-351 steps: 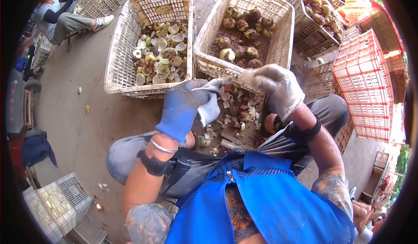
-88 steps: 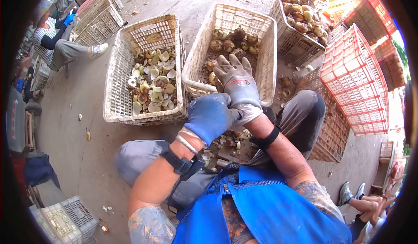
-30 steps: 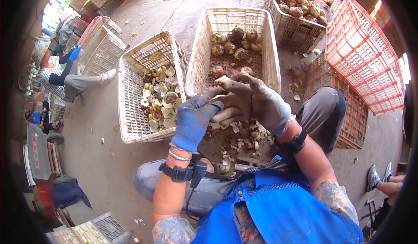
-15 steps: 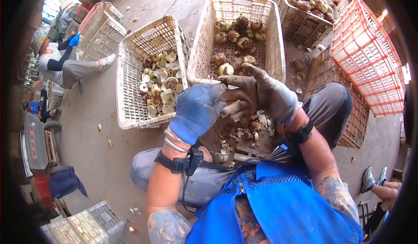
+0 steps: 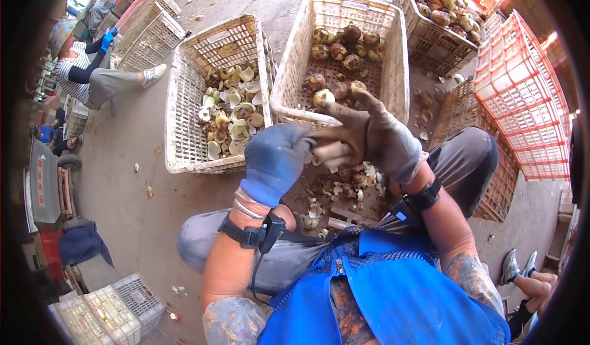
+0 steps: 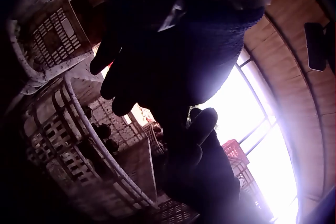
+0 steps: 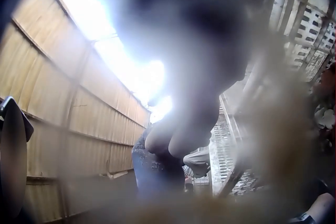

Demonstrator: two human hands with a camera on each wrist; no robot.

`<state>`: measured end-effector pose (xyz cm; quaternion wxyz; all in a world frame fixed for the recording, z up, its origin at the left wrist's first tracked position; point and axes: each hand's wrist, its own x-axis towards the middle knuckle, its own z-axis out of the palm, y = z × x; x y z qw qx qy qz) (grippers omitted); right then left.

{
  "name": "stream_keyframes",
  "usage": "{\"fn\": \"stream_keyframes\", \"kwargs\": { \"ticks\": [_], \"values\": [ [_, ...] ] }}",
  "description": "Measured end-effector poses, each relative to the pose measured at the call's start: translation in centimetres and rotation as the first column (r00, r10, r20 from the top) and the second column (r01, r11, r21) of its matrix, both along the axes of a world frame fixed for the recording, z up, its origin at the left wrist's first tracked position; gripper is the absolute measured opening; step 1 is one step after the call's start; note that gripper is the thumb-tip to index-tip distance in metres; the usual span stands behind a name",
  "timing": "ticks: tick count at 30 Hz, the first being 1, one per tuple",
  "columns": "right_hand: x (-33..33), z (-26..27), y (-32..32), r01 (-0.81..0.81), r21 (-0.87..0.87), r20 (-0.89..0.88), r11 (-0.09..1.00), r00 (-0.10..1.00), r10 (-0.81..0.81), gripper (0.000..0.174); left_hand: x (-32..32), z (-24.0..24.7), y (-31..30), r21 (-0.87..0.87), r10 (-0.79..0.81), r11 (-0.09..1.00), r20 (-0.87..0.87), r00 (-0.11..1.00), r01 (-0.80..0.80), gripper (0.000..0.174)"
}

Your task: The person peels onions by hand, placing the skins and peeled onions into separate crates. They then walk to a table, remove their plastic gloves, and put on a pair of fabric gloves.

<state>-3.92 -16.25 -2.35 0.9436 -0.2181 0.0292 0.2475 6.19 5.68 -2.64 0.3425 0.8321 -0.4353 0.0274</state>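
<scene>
In the head view, my left hand [image 5: 275, 160], in a dirty blue glove, is curled with its fingertips at the finger ends of the grey work glove [image 5: 393, 151] on my right hand [image 5: 375, 133]. It pinches a glove finger there; motion blurs the spot. My right hand is held up with thumb and fingers extended, holding nothing. Both hands are above the near rim of a plastic crate [image 5: 402, 68] with several brown-skinned onions [image 5: 352, 62]. The left wrist view shows the gloved left hand [image 6: 168, 61] dark against the light; the right wrist view is mostly hazy.
Left of the onion crate stands a crate [image 5: 174, 117] of peeled onion skins [image 5: 236, 108]. Scraps [image 5: 359, 182] lie on the ground between my knees. A full onion crate [image 5: 439, 50] and a red-white crate [image 5: 522, 99] stand right. Another person [image 5: 83, 68] sits at far left.
Earlier my left hand held a loose pale glove piece, then gripped the right glove's cuff. Within the last second it has moved slightly at the right glove's fingertips; the right hand stays spread.
</scene>
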Motion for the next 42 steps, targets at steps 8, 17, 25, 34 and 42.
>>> {"fn": "stream_keyframes", "kwargs": {
  "ticks": [8,17,25,34,42],
  "values": [
    [2.3,2.4,1.2,0.494,0.441,-0.046,0.749,0.846,-0.531,0.076,-0.8,-1.2,-2.4,-0.168,-0.111,0.984,-0.836,0.538,-0.058,0.041],
    [2.8,3.3,3.7,0.487,0.332,0.067,0.808,0.842,-0.535,0.094,-0.7,0.5,-4.6,0.112,0.071,0.991,-0.899,0.433,0.071,0.023],
    [4.8,3.2,3.0,0.522,0.180,0.278,0.834,0.786,-0.553,0.087,-3.2,-1.0,-5.2,-0.005,-0.174,0.972,-0.693,0.700,0.236,0.024],
    [3.8,2.0,3.2,0.407,0.198,0.454,0.892,0.768,-0.451,0.054,1.3,-0.2,-3.6,-0.416,-0.167,0.849,-0.795,0.583,-0.325,0.015],
    [3.0,1.6,6.1,0.510,-0.331,0.462,0.794,0.821,-0.335,0.043,2.1,0.5,-2.8,-0.486,-0.471,0.737,-0.868,0.159,-0.469,0.012]
  ]
}}
